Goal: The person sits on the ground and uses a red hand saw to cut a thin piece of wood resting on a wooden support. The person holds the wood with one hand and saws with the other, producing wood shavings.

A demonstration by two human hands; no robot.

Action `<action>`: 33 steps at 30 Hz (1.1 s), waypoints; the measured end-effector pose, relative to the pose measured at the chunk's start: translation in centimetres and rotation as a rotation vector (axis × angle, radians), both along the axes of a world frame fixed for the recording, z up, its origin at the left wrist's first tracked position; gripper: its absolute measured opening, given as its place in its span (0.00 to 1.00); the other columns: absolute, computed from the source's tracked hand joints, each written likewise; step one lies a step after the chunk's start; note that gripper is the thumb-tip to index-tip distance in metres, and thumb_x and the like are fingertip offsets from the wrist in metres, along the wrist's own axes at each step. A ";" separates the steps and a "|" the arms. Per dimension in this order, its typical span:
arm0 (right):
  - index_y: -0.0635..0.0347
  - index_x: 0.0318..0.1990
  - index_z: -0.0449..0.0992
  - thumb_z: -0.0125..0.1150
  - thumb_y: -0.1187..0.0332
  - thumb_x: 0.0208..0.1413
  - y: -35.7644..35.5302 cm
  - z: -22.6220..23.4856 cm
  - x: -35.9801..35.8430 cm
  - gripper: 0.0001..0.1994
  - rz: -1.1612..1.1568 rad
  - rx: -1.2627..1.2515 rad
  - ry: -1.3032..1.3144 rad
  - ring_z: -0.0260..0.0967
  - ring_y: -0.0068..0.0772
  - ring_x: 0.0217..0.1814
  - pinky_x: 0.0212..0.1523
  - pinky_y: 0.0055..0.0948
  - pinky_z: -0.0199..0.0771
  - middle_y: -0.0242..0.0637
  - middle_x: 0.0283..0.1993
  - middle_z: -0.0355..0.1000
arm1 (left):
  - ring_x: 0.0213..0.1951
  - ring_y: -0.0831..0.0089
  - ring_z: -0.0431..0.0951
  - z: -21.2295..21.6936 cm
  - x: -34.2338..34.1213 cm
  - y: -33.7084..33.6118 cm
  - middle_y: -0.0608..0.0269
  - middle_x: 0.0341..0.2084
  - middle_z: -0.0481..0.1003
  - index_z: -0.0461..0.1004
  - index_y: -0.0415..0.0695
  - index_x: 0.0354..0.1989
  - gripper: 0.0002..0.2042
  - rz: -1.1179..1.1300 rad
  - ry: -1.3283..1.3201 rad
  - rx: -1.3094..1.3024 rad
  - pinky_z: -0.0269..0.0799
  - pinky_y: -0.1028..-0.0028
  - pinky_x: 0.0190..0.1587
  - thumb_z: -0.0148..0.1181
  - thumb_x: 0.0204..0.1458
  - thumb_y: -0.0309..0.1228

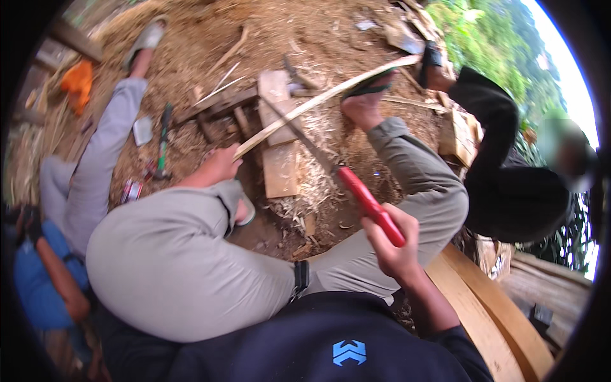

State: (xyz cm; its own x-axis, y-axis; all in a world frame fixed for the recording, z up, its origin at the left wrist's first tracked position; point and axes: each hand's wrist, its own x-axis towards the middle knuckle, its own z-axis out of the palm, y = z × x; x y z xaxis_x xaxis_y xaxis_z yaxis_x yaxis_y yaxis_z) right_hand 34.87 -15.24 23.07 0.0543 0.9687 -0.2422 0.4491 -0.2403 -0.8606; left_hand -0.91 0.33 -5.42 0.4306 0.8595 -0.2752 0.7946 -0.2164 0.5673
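My right hand (393, 243) is wrapped around the red handle of a long knife (372, 207). Its narrow dark blade slants up and left, crossing a pale strip of wood (324, 97) above a flat board (280, 170). The picture is too soft to tell whether the edge is cutting into the strip. My left hand (223, 164) grips the strip's near end beside my left knee. From there the strip runs up and right, over the board and past my right foot, to a person's dark shoe. Curled shavings (318, 175) lie around the board.
At the left, a hammer (163, 149) lies near a person in grey trousers (105, 159) and blue shirt. An orange cloth (77, 87) is farther back. Someone in dark clothes (509, 184) sits close on the right. Curved planks (490, 312) lie by my right elbow.
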 end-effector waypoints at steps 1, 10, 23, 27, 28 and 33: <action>0.66 0.31 0.76 0.62 0.72 0.56 -0.6 -0.2 -0.1 0.06 -0.013 -0.025 0.013 0.61 0.14 0.21 0.23 0.24 0.61 0.27 0.19 0.66 | 0.37 0.34 0.79 0.3 -0.2 -0.3 0.39 0.30 0.79 0.69 0.46 0.47 0.15 0.022 0.053 -0.030 0.71 0.41 0.44 0.62 0.56 0.37; 0.66 0.31 0.76 0.63 0.71 0.57 -2.2 -0.4 0.4 0.07 0.041 -0.097 0.050 0.58 0.15 0.21 0.23 0.24 0.57 0.27 0.19 0.64 | 0.42 0.34 0.79 1.9 0.1 -1.3 0.37 0.33 0.80 0.69 0.45 0.50 0.16 0.071 0.064 -0.108 0.69 0.38 0.51 0.62 0.57 0.34; 0.66 0.27 0.72 0.62 0.74 0.55 -3.1 2.5 -0.9 0.07 0.058 -0.128 -0.001 0.57 0.17 0.19 0.21 0.25 0.57 0.29 0.17 0.63 | 0.40 0.35 0.78 4.4 0.7 -0.7 0.35 0.32 0.78 0.66 0.41 0.47 0.13 0.051 0.107 -0.047 0.73 0.44 0.42 0.58 0.56 0.30; 0.67 0.27 0.72 0.62 0.74 0.54 -1.5 3.0 -2.2 0.07 0.125 -0.090 -0.050 0.58 0.17 0.19 0.21 0.27 0.58 0.32 0.17 0.63 | 0.39 0.35 0.79 4.7 -0.2 -1.3 0.33 0.31 0.78 0.66 0.40 0.47 0.13 0.070 0.173 -0.039 0.73 0.43 0.42 0.55 0.54 0.26; 0.67 0.28 0.72 0.62 0.74 0.55 -1.1 2.1 -2.6 0.07 0.117 -0.068 -0.051 0.58 0.18 0.19 0.21 0.28 0.59 0.33 0.17 0.63 | 0.39 0.35 0.79 4.6 0.4 -1.0 0.33 0.32 0.78 0.66 0.39 0.47 0.13 0.055 0.168 -0.041 0.73 0.43 0.42 0.54 0.54 0.26; 0.68 0.30 0.74 0.60 0.73 0.56 -1.1 -1.9 -3.9 0.06 0.072 -0.056 0.032 0.59 0.18 0.19 0.22 0.28 0.60 0.34 0.18 0.65 | 0.38 0.34 0.79 3.3 0.6 -1.0 0.33 0.31 0.78 0.66 0.39 0.47 0.13 0.031 0.138 -0.005 0.74 0.43 0.41 0.54 0.53 0.25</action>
